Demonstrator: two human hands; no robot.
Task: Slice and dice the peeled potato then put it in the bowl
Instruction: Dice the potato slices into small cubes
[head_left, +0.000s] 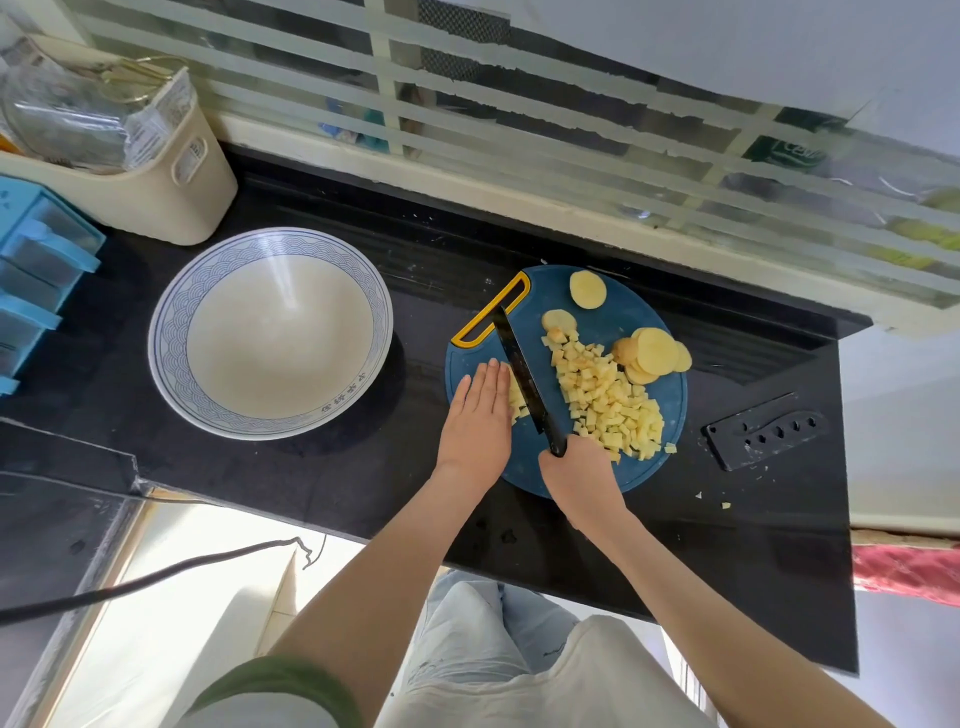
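**potato dicing, seen across the round board**

landmark: the round dark-blue plastic cutting board with a yellow-edged handle slot, lying on the black stone countertop.

on the board's left part, the left hand lies flat, palm down, fingers straight and together, gripping nothing. its right edge touches a small heap of fresh-cut potato cubes.

just right of that hand, the black-bladed kitchen knife runs from the board's near edge up to the handle slot, with the small heap between blade and hand. whether the edge touches the board cannot be told.

the right hand, at the board's near edge, has its fingers wrapped closed round the knife's handle, which is mostly hidden.

right of the blade, across the board's middle, spreads the large pile of pale-yellow diced potato. at the board's right edge sits an overlapping stack of round potato slices. a single round slice lies near the far edge, and a smaller slice touches the top of the pile. stray potato bits lie on the countertop off the board's near right.

well left of the board stands the wide white ceramic bowl with a blue wave-patterned rim. right of the board lies a black perforated knife sheath. beyond the bowl, far left of the board, stand a cream plastic basket and a light-blue plastic drawer unit.
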